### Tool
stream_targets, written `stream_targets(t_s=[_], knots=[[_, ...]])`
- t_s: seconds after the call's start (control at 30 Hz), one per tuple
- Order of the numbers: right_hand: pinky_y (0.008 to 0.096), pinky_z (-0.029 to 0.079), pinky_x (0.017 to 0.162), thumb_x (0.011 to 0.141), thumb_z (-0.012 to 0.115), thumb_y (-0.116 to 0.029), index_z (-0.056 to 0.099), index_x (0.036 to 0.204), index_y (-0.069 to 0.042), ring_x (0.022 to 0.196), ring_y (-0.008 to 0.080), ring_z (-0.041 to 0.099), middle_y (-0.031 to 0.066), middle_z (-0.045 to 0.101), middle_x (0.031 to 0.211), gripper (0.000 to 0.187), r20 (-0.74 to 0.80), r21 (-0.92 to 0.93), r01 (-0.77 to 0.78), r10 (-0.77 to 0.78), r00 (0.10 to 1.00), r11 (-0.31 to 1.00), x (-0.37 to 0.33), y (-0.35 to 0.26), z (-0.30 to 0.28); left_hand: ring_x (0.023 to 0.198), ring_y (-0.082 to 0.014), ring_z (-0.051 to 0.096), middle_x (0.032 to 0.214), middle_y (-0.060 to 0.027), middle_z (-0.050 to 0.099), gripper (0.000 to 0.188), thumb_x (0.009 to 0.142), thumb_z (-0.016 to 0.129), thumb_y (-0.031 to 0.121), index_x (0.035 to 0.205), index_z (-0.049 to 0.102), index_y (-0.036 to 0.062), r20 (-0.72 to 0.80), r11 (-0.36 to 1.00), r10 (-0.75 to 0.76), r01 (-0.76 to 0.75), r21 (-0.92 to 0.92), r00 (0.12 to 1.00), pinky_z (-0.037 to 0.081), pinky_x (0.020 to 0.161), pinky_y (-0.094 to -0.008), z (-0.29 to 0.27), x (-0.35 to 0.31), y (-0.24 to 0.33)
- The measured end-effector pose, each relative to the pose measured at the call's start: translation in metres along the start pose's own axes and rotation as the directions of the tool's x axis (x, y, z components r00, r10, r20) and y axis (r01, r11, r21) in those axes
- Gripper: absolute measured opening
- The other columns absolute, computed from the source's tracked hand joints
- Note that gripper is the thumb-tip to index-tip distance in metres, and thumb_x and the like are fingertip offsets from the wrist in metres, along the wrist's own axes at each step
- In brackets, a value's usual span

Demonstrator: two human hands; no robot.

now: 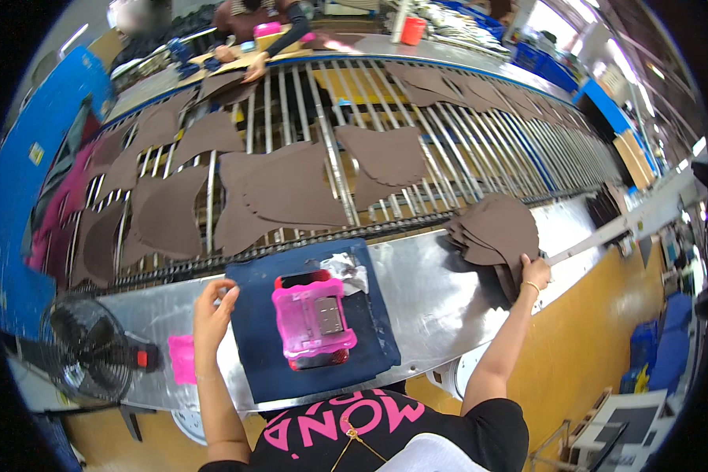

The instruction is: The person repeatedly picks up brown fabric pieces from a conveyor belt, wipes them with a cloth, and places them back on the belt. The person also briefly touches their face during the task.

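My right hand (535, 272) grips the near edge of a fanned stack of brown cut pieces (497, 228) on the metal table, its fingers closed around the edge. Beside the left edge of a dark blue mat (252, 346), my left hand (215, 308) is raised with fingers loosely bent and apart, holding nothing I can see. On the mat lies a pink frame-like tool (299, 318) with a metal plate (329, 316) set in it. Red-and-black parts (318, 360) show from under it. A crumpled silvery sheet (344, 271) lies at the mat's far right.
Across the table runs a rack of metal rollers (330, 173) carrying several brown cut pieces (279, 189). A black fan (86, 346) and a pink pad (182, 359) are at left. A metal arm (621, 220) reaches in from the right. Another person's hand (255, 69) touches pieces opposite.
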State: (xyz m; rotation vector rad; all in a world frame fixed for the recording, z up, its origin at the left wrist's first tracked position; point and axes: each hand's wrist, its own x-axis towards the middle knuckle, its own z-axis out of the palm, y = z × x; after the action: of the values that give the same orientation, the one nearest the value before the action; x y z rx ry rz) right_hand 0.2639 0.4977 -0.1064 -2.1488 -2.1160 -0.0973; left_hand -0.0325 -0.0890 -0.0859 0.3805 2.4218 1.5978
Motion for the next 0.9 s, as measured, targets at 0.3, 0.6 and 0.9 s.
stream_targets(t_s=[0.3,0.6,0.9], knots=[[0.0472,0.049,0.088,0.070,0.075,-0.052,0.064,0.109,-0.001,0.107,0.0374,0.060,0.0221,0.063,0.113,0.065,0.059,0.178,-0.076,0.066,0.996,0.981,0.038,0.031,0.018,0.050,-0.0032,0.043,0.068,0.0012,0.052,0.020,0.089,0.065,0.019,0.102,0.062,0.0043,0.058,0.992,-0.085,0.090,-0.087,0.995,0.030,0.042,-0.0192,0.014,0.003,0.009],[0.0465,0.048,0.087,0.079,0.072,-0.028,0.052,0.124,-0.004,0.102,0.0409,0.061,0.0255,0.064,0.104,0.055,-0.009,0.271,0.193,-0.198,0.980,0.943,0.003,0.024,-0.013,0.044,-0.0011,0.036,0.070,0.0015,0.050,0.022,0.090,0.064,0.021,0.106,0.060,0.0051,0.081,0.981,-0.112,0.123,-0.147,0.990,0.026,0.038,-0.0187,0.006,-0.003,0.001],[0.0401,0.047,0.083,0.094,0.053,-0.022,0.048,0.128,-0.003,0.094,0.0384,0.062,0.0252,0.064,0.105,0.039,-0.362,0.625,0.580,-0.463,0.809,0.523,-0.091,-0.033,-0.126,0.054,-0.0051,0.050,0.077,-0.0014,0.054,0.019,0.089,0.063,0.015,0.103,0.063,0.0015,0.093,0.989,0.019,-0.005,-0.145,0.995,0.037,0.043,-0.0192,0.013,0.012,0.051]])
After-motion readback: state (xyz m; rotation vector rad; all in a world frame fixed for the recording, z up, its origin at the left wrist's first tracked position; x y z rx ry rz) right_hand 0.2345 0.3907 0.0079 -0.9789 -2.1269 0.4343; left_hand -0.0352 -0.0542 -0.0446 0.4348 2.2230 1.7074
